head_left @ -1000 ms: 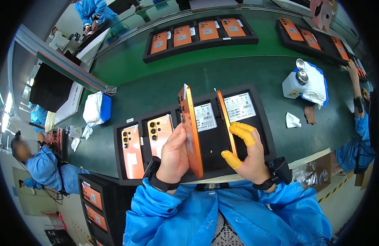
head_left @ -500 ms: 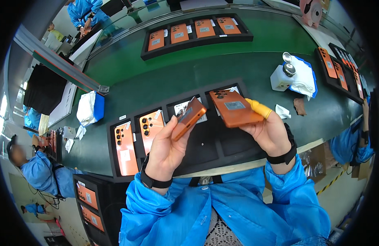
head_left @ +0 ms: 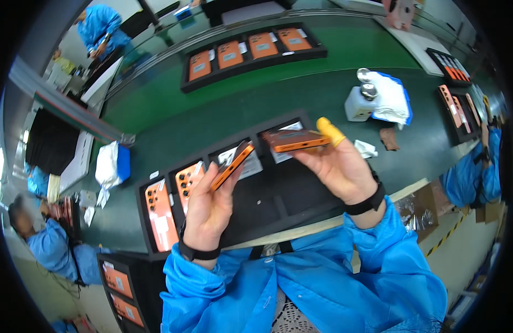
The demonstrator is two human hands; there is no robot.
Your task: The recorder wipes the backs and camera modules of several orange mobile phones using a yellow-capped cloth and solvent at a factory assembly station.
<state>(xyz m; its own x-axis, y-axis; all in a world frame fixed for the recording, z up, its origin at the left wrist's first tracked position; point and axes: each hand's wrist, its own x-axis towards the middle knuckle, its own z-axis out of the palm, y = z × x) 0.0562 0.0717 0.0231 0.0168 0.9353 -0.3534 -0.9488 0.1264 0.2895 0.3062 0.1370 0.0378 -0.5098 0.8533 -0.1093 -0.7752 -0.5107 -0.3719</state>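
My left hand (head_left: 208, 213) is closed around an orange phone (head_left: 232, 166), tilted so that its bottom edge shows. In my right hand (head_left: 343, 169), a second orange phone (head_left: 296, 142) lies nearly edge-on, its bottom edge toward me. A yellow finger cot (head_left: 329, 131) covers the right thumb. Both phones are held above a black compartmented tray (head_left: 256, 213). Two orange phones, a far-left one (head_left: 162, 219) and a partly hidden one (head_left: 188, 182), rest in its left compartments with their backs up. Labelled white papers (head_left: 249, 167) show behind the held phones.
Farther back, another black tray (head_left: 255, 64) holds several orange phones. A white pump bottle (head_left: 359, 104) and white wipes (head_left: 392, 100) stand right; more wipes (head_left: 107, 165) sit left. A brown scrap (head_left: 388, 139) lies on the green table. Co-workers in blue sit at both sides.
Both phones have tipped so their bottom edges face me more. My view has shifted, and the hands appear slightly farther left. Along the right side, the trays of phones have moved apart.
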